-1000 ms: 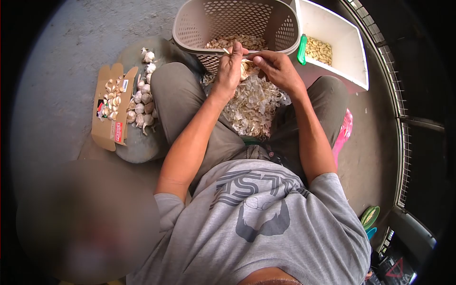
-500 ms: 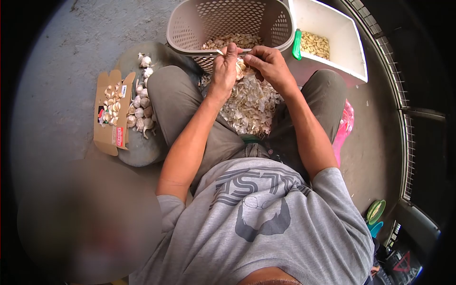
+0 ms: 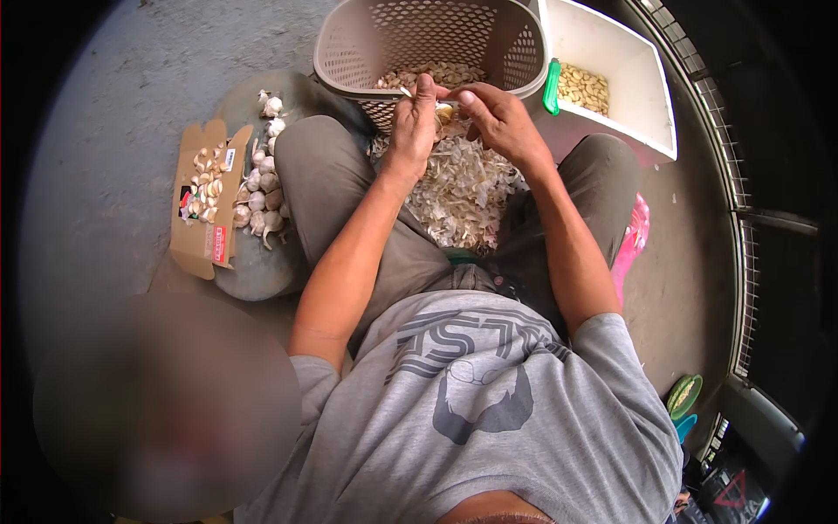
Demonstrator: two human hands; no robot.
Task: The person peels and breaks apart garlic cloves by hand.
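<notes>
My left hand [image 3: 414,127] is closed around a partly peeled garlic bulb [image 3: 444,113], which shows between the hands in front of the basket. A thin pale piece sticks out by its fingertips. Close against the bulb, my right hand [image 3: 504,127] has its thumb and fingers bent together in a pinch; whatever it grips is hidden. Below both hands, a heap of loose garlic skins [image 3: 458,192] fills the space between my knees.
Ahead stands a brown plastic basket [image 3: 336,74] with garlic pieces inside. Right of it, a white box [image 3: 659,105] holds pale cloves, with a green plastic object [image 3: 552,87] at its rim. To the left are whole garlic bulbs [image 3: 262,188] and an opened carton [image 3: 188,240] bearing cloves.
Both hands stay together at the garlic bulb, with the right fingers slightly shifted over it. The basket, box and carton sit slightly differently in the view as my head moved.
</notes>
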